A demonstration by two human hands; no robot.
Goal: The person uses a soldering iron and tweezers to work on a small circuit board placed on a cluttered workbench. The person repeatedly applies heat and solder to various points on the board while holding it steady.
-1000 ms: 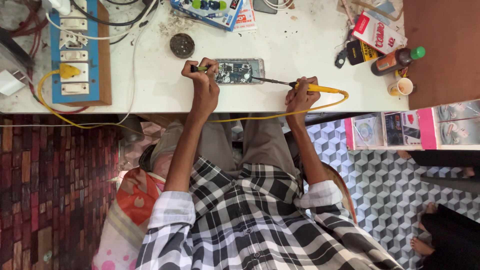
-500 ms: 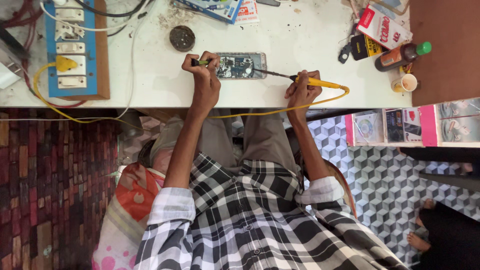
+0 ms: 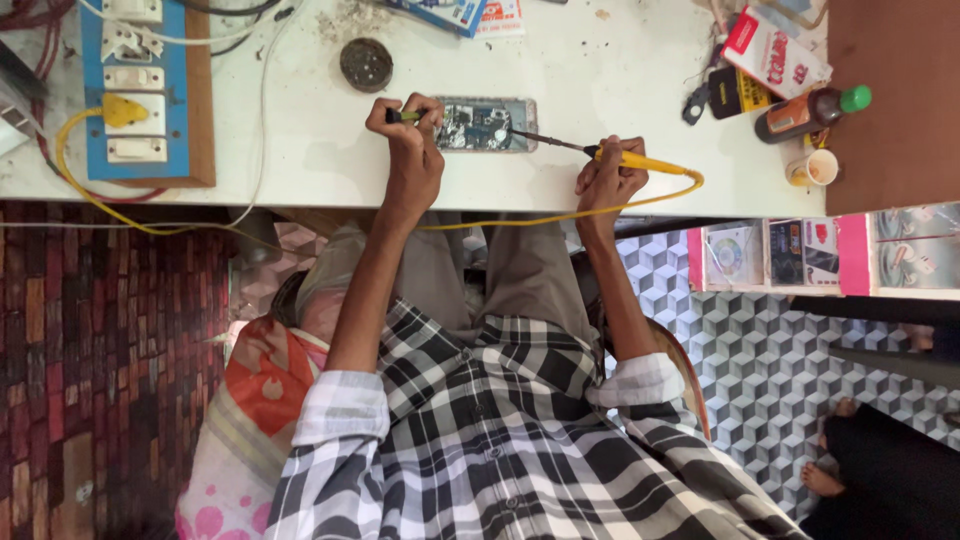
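Observation:
An opened phone (image 3: 487, 124) with its circuit board showing lies on the white table (image 3: 600, 60). My left hand (image 3: 408, 150) rests at the phone's left end, closed around a small dark tool (image 3: 402, 116) with a green tip. My right hand (image 3: 603, 180) sits at the table's near edge and grips a yellow-handled soldering iron (image 3: 640, 161). The iron's thin metal tip reaches left onto the phone's board. Its yellow cable (image 3: 560, 214) loops back along the table edge.
A blue switchboard on a wooden panel (image 3: 140, 90) with a yellow plug is at the left. A round dark tin (image 3: 366, 63) sits behind my left hand. A brown bottle with a green cap (image 3: 808, 112), a small cup (image 3: 815, 167) and a red-white packet (image 3: 772, 52) stand at the right.
The view has shifted a little, so the table sits slightly differently in frame. Both hands keep their grips and stay at the phone; the iron tip remains on the board.

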